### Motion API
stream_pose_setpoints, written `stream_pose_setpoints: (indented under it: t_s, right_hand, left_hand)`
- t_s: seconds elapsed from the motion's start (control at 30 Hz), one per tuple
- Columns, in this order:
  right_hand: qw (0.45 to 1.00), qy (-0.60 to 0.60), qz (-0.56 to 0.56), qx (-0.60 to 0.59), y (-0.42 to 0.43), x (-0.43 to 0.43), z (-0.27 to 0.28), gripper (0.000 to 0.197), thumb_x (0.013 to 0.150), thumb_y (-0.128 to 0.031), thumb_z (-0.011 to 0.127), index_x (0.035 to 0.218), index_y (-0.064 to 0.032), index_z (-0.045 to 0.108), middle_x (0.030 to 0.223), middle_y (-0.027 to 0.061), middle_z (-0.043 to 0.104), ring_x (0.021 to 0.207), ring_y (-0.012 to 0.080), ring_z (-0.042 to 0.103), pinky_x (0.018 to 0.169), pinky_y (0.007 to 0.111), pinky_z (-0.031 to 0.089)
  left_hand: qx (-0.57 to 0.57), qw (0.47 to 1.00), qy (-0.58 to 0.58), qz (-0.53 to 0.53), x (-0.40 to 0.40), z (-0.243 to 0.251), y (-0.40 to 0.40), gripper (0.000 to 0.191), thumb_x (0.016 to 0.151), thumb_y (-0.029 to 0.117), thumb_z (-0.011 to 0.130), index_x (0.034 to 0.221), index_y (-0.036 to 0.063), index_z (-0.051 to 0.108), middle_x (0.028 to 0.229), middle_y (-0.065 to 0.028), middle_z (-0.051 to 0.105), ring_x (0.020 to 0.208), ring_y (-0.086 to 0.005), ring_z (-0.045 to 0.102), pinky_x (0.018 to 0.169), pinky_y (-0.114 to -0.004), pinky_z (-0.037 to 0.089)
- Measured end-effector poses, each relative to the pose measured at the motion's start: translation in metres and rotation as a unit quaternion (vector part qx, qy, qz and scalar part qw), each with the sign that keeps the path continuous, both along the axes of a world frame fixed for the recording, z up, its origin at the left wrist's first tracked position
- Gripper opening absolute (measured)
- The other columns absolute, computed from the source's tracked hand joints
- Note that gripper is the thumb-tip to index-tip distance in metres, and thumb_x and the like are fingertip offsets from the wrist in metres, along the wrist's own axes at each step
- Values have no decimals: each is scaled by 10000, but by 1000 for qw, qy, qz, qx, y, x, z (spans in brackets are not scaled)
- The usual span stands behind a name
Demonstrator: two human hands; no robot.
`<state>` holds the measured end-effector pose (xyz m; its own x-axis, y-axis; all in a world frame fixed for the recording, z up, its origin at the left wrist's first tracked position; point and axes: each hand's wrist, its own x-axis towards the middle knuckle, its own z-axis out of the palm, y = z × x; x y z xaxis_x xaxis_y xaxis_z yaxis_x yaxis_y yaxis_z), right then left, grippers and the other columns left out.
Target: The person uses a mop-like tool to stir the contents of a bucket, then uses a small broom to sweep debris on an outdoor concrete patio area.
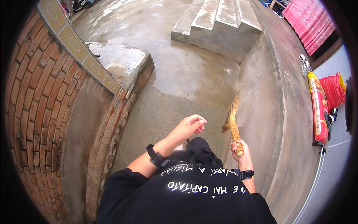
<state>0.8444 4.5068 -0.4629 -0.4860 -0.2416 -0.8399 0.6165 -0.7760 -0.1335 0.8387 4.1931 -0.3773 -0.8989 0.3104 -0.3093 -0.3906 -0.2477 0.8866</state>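
My right hand [241,152] is closed around the bound handle end of a short straw hand broom [233,123]. The broom's bristles point away from me, over the foot of the concrete wall on the right, with a darker tuft sticking out to its left. In front of my body, my left hand [195,124] hangs with loosely curled fingers over the wet concrete floor [167,112]; nothing shows in it. Each wrist wears a black strap.
Concrete steps [215,33] rise ahead. A brick wall [36,98] with a tiled edge stands left, beside a low concrete-topped ledge [123,58]. On the raised right side lie a red and yellow sack [318,109], another red bag [332,89] and shoes; a pink curtain [310,25] hangs beyond.
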Motion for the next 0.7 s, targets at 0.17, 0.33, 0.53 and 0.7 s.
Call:
stream_pose_setpoints:
  t_s: [0.17,0.33,0.53,0.7]
  right_hand:
    - [999,-43,13,2,20,-114,5,234,712,-107,553,856,3,406,678,46,483,490,78,487,406,186,413]
    - [985,-60,157,45,11,-294,59,223,728,-148,536,870,-29,412,677,45,486,489,72,479,391,202,396]
    - [923,117,314,190,-161,-528,88,161,759,-122,519,857,-62,406,677,42,489,490,103,465,407,237,399]
    - [915,195,353,37,-322,-646,99,186,791,-143,524,888,-6,445,680,31,481,501,83,451,422,225,391]
  left_hand:
    - [-20,999,-15,-32,-109,-14,-51,184,877,204,448,951,63,541,791,8,529,732,-67,488,699,-212,414]
    - [-10,991,-49,120,-235,-28,-123,184,874,197,453,938,53,549,779,10,529,719,-63,489,678,-202,412]
    - [-24,980,-32,197,-380,1,-179,167,874,192,463,936,63,550,770,19,525,717,-51,483,678,-192,406]
    - [-14,967,-43,251,-476,-6,-230,191,876,209,459,955,58,544,801,12,531,731,-59,492,702,-200,412]
